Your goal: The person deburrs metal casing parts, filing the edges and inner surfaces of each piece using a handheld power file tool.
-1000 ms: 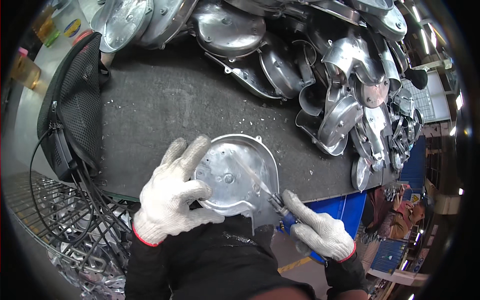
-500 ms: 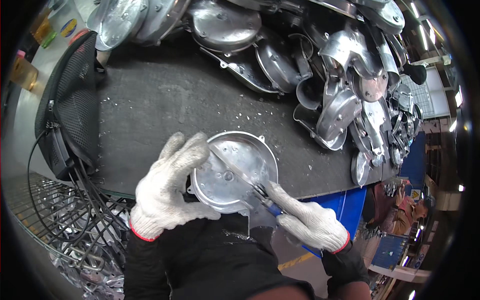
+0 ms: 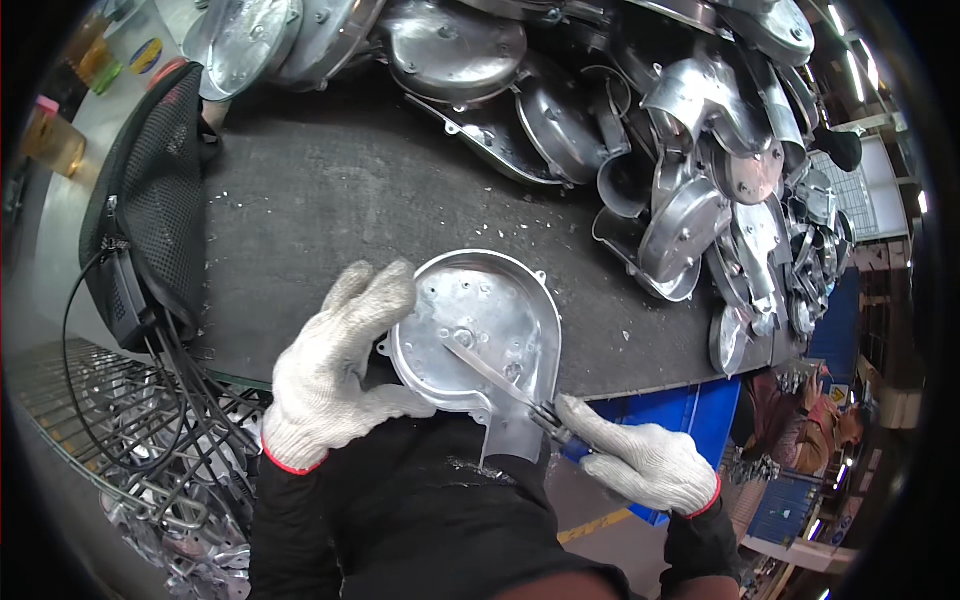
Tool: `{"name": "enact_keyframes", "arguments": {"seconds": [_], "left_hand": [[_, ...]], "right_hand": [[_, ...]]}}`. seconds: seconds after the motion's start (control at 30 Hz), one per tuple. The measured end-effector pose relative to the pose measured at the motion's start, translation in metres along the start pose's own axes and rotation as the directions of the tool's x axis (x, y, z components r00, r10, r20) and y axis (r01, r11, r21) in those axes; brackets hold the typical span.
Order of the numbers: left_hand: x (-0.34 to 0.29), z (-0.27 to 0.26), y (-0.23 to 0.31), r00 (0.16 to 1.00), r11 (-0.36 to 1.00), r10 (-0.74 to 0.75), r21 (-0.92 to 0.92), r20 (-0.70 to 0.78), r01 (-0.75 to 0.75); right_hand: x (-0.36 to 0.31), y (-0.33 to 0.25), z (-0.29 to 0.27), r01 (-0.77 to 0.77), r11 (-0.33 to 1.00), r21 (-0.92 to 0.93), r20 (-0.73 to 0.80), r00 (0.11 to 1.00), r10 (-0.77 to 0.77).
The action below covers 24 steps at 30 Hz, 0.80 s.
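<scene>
Worktop (image 3: pixel 310 210), dark grey. Volute-shaped metal housing (image 3: pixel 430 310): at near edge, between both hands, open face up, spout (image 3: pixel 512 436) toward wearer's torso (image 3: pixel 430 505). Left gloved hand (image 3: pixel 345 365): nearer, thumb and fingers spread about left rim. Right gloved hand (image 3: pixel 640 458): off lower right, pinching flat-bladed hand tool (image 3: pixel 492 374). Blade: long axis slanting up-left over housing, tip beside central boss (image 3: pixel 463 337), contact unclear.

no lettering is legible. at the upper left of the frame, a translucent container (image 3: pixel 130 36) bears an oval label (image 3: pixel 146 55) in yellow and blue. toward the right edge, a small yellow sign (image 3: pixel 839 394) shows, its marks too tiny to read.
</scene>
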<state>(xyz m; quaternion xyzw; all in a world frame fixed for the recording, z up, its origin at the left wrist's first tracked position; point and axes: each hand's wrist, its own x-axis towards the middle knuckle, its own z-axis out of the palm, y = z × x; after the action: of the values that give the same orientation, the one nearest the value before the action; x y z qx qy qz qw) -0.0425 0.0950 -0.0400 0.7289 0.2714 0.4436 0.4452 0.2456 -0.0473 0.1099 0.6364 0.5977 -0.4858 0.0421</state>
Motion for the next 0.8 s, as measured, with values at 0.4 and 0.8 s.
{"name": "enact_keyframes", "arguments": {"seconds": [0.4,0.8], "left_hand": [[0.002,0.001,0.003,0.999,0.997,-0.036,0.065,0.010,0.035],[0.002,-0.001,0.004,0.995,0.983,-0.097,0.161,0.033,0.091]], "right_hand": [[0.017,-0.005,-0.003,-0.030,0.999,-0.024,0.023,0.999,0.030],[0.032,-0.016,-0.012,-0.172,0.982,0.079,0.083,0.983,0.165]]}}
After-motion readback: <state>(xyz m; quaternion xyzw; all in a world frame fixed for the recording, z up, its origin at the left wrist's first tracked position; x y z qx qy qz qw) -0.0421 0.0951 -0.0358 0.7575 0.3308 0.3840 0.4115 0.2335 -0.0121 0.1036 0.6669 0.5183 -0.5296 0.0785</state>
